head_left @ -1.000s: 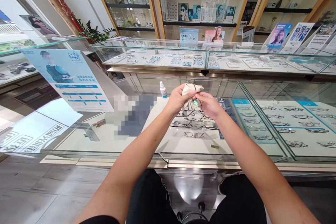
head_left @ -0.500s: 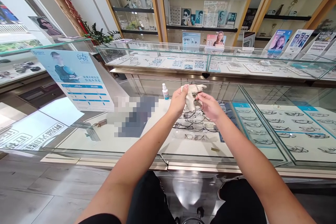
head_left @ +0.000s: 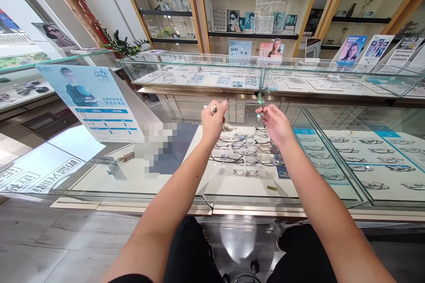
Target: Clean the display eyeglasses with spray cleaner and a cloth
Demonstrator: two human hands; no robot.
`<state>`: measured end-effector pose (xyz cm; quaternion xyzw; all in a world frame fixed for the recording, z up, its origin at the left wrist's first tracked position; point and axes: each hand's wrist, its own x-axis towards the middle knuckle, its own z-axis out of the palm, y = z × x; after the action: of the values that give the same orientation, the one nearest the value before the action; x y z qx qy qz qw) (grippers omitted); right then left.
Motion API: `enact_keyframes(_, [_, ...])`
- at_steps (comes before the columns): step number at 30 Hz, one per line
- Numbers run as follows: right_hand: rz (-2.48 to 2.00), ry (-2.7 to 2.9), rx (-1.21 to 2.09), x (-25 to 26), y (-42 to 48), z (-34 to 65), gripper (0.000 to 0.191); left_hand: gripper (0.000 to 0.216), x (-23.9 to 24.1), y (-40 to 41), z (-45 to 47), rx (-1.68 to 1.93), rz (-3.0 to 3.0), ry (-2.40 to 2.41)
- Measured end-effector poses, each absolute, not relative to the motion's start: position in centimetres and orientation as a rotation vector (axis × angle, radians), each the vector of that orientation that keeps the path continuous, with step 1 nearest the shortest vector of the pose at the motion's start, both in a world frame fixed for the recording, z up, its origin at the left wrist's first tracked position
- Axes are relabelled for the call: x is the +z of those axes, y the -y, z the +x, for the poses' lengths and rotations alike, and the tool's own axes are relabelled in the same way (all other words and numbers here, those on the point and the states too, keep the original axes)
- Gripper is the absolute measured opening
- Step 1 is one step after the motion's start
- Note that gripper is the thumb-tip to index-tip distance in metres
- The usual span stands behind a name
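My left hand (head_left: pixel 212 124) is closed round a bunched cream cloth (head_left: pixel 227 127), which pokes out above and below the fist. To the right of it, my right hand (head_left: pixel 278 127) pinches a pair of thin-rimmed round eyeglasses (head_left: pixel 264 97). The glasses are turned on end, one lens above the other, with greenish glints on the lenses. Cloth and glasses are apart. Several eyeglass frames (head_left: pixel 237 159) lie in rows in the glass display case under my hands. The small white spray bottle is mostly hidden behind my left hand.
A blue and white sign (head_left: pixel 96 101) stands on the glass at left. A dark blue mat (head_left: pixel 186 141) lies in front of it. More eyeglasses (head_left: pixel 372 143) fill the case at right. Another glass counter (head_left: pixel 206 90) and shelves (head_left: pixel 255 34) stand behind.
My hands have drawn apart. The cloth has come off the glasses and is now crumpled in my left hand, while my right hand holds the glasses up on their own.
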<state>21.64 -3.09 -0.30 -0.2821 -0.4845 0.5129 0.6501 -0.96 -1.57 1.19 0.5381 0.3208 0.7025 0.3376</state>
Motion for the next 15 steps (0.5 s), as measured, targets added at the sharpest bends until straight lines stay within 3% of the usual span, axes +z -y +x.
enact_keyframes(3, [-0.641,1.117,1.132,-0.2,3.0,21.8,0.040,0.065,0.8,1.9,-0.8,1.942,1.698,-0.930])
enact_keyframes(7, [-0.661,1.188,1.066,0.1,3.2,21.9,0.039,0.037,0.3,1.9,-0.8,2.050,2.082,-0.961])
enact_keyframes(15, [-0.723,1.453,0.899,1.1,4.4,21.6,0.036,0.085,-0.5,0.9,-1.0,2.128,2.644,-0.982])
